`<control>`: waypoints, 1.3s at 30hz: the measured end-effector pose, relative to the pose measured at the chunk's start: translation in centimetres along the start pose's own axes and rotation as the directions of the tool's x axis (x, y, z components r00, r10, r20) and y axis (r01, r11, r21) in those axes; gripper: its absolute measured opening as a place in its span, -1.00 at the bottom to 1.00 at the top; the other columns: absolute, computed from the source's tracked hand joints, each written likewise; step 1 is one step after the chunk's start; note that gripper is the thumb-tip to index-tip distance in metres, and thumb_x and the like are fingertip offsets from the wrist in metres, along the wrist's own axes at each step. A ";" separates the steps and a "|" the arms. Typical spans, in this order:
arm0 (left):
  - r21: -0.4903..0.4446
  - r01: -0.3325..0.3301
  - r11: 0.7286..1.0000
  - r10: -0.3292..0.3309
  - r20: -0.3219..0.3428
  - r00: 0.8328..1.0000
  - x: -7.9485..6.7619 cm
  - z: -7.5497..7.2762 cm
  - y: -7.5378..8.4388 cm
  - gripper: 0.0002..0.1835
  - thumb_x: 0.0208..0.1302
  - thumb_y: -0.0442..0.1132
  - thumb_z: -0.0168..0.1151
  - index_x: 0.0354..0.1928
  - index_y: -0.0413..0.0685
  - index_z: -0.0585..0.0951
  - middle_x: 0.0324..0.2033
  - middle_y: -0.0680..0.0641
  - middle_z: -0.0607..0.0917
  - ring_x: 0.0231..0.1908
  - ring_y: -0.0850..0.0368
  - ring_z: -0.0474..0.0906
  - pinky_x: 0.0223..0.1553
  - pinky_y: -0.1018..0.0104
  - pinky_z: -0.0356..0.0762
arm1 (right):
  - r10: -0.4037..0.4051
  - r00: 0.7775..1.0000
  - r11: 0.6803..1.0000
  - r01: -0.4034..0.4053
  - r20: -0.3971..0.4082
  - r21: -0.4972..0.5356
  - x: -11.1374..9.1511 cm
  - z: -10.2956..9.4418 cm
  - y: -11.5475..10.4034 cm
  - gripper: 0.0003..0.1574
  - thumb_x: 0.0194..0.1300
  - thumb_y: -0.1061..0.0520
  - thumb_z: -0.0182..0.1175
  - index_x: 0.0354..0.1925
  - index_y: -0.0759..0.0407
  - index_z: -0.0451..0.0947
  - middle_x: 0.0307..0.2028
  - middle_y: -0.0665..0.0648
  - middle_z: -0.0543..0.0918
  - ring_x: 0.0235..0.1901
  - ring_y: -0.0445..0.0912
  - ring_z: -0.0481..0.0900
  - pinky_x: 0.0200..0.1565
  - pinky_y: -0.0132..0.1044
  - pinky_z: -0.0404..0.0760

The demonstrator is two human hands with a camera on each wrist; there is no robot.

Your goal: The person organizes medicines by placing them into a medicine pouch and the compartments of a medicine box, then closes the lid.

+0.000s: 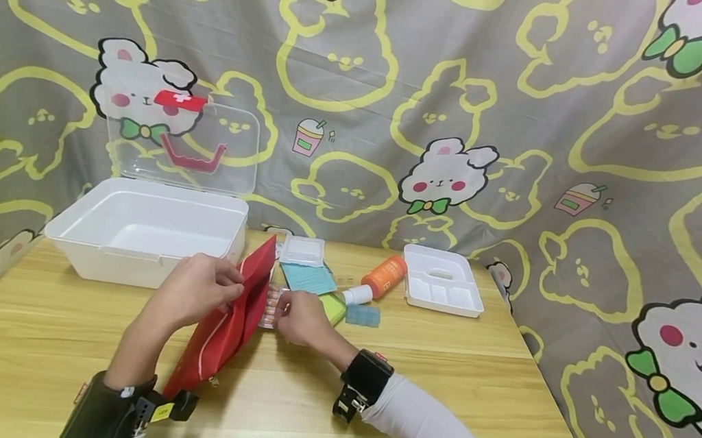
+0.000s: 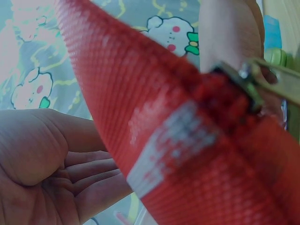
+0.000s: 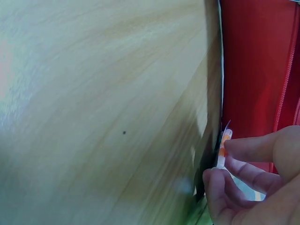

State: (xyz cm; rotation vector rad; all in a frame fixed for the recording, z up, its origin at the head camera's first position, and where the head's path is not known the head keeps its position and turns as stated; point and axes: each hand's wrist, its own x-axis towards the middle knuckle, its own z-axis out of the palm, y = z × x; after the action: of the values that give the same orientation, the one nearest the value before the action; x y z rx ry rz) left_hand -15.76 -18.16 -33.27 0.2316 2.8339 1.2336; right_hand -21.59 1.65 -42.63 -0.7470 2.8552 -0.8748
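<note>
The left hand (image 1: 196,293) grips the tilted red pouch (image 1: 212,349) — beside it, the right hand (image 1: 307,320) pinches a pack of orange-and-white sticks (image 1: 270,309), near the green packet (image 1: 334,308).

The red pouch (image 2: 117,70) runs blurred past the left wrist view's edges.

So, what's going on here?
A person's left hand holds a red zippered pouch while their right hand pinches a pack of orange-and-white sticks beside it. A white first-aid box stands to the left, its clear lid raised. An orange bottle lies on its side next to a white compartment tray.
</note>
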 end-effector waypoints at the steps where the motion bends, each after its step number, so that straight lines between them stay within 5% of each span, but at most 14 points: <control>1: 0.001 -0.002 1.000 0.002 -0.001 1.000 0.0 0.0 0.0 -0.76 0.28 -0.37 0.34 -0.09 -0.41 0.70 -0.30 -0.30 0.79 -0.50 0.14 0.71 -0.40 0.18 0.77 | 0.009 1.000 1.000 -0.009 0.001 0.021 0.0 -0.1 -0.1 -0.88 0.04 0.29 0.35 -0.50 0.07 0.65 -0.58 -0.08 0.63 -0.41 -0.19 0.56 -0.29 -0.41 0.52; 9: -0.001 -0.004 1.000 0.004 -0.001 1.000 0.0 0.0 0.0 -0.76 0.29 -0.37 0.34 -0.08 -0.42 0.70 -0.30 -0.30 0.79 -0.49 0.13 0.72 -0.40 0.18 0.77 | 0.027 0.999 0.988 -0.019 -0.046 0.153 0.0 -0.5 -0.4 -0.83 0.03 0.37 0.39 -0.39 0.19 0.63 -0.53 -0.02 0.59 -0.47 -0.25 0.46 -0.39 -0.46 0.46; 14: 0.003 -0.002 1.000 0.002 0.000 1.000 0.0 0.1 0.0 -0.76 0.29 -0.37 0.33 -0.08 -0.42 0.69 -0.29 -0.30 0.79 -0.49 0.13 0.72 -0.40 0.18 0.77 | 0.095 0.993 0.974 -0.079 -0.064 0.214 0.2 -0.7 -0.3 -0.55 -0.01 0.38 0.43 -0.11 0.28 0.55 -0.29 0.15 0.63 -0.32 -0.17 0.50 -0.26 -0.39 0.53; 22: 0.010 -0.002 1.000 0.002 -0.003 1.000 -0.1 0.1 0.0 -0.76 0.29 -0.37 0.33 -0.08 -0.41 0.70 -0.29 -0.30 0.79 -0.49 0.13 0.72 -0.40 0.17 0.77 | 0.208 0.978 0.928 -0.205 0.024 0.311 0.3 -0.7 -0.1 -0.19 0.08 0.36 0.44 0.26 0.29 0.32 -0.12 0.20 0.64 -0.27 -0.07 0.62 -0.20 -0.28 0.65; 39: 0.013 -0.026 1.000 0.026 -0.003 1.000 -0.2 -0.4 -0.5 -0.76 0.30 -0.35 0.32 -0.08 -0.40 0.70 -0.30 -0.30 0.80 -0.49 0.10 0.74 -0.37 0.13 0.77 | 0.233 0.971 0.916 -0.236 0.047 0.324 0.1 -1.2 0.2 -0.21 0.08 0.29 0.49 0.24 0.32 0.38 -0.18 0.15 0.67 -0.21 -0.07 0.64 -0.16 -0.26 0.66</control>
State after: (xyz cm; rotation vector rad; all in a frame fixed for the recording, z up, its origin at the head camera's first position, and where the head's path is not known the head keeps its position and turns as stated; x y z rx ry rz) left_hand -15.62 -18.83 -33.42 0.2676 2.8514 1.2225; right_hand -22.01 2.33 -41.76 -0.3594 2.6152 -1.2563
